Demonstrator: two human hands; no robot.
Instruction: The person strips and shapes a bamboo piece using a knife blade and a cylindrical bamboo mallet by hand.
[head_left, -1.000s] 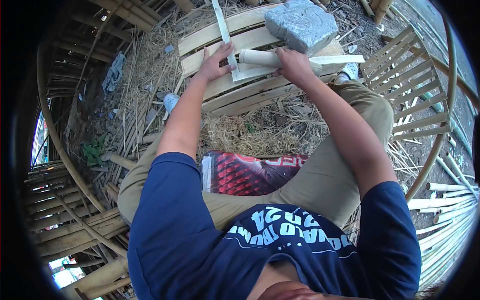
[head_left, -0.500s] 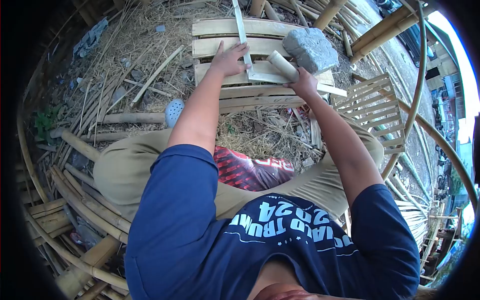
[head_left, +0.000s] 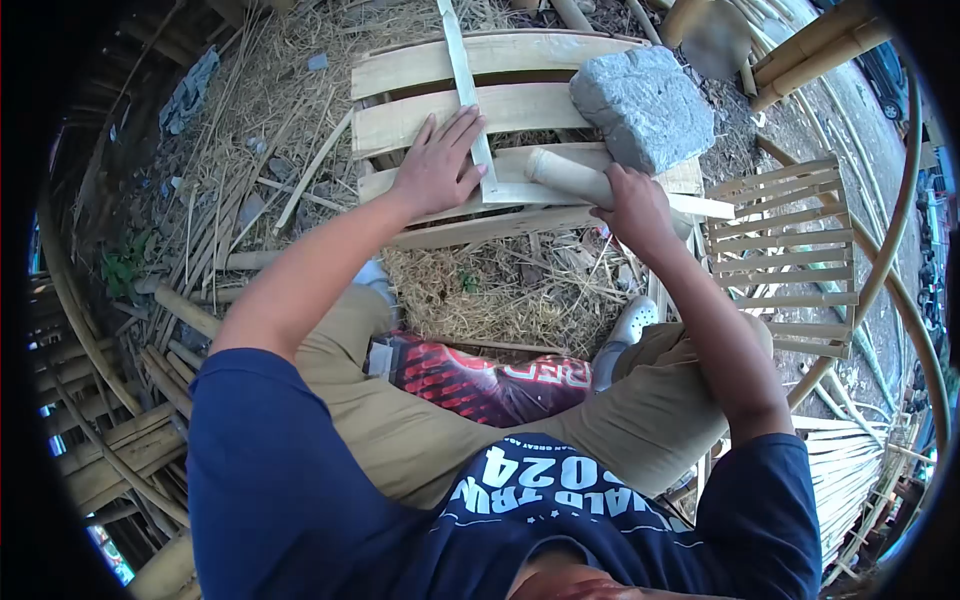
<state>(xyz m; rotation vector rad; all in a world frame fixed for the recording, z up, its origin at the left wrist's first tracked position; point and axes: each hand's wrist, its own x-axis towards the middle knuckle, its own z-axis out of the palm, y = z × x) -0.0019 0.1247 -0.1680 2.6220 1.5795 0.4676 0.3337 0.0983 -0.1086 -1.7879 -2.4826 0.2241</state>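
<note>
My left hand (head_left: 440, 168) lies open on a wooden slat crate (head_left: 410, 125), fingers spread against a thin pale bamboo strip (head_left: 457, 65) that runs lengthwise across the slats. A second flat strip (head_left: 700, 206) lies crosswise, its left end meeting the first strip near my left thumb. My right hand (head_left: 640, 212) is wrapped round a short thick piece of bamboo (head_left: 568, 177), which lies almost level over the crosswise strip. Whether my right fingers also touch that strip is hidden. A large grey stone block (head_left: 645, 108) rests on the slats just beyond my right hand.
A small slatted bamboo rack (head_left: 780, 245) stands at the right. Straw and loose bamboo strips cover the ground at the left. A red and black printed sack (head_left: 480, 380) lies between my legs, near a light clog (head_left: 634, 322). Bamboo poles (head_left: 815, 60) rise at upper right.
The thick bamboo piece has swung from a steep slant to nearly level in my right hand. My left hand stays by the strip. The view has shifted, showing more ground and a clog.
</note>
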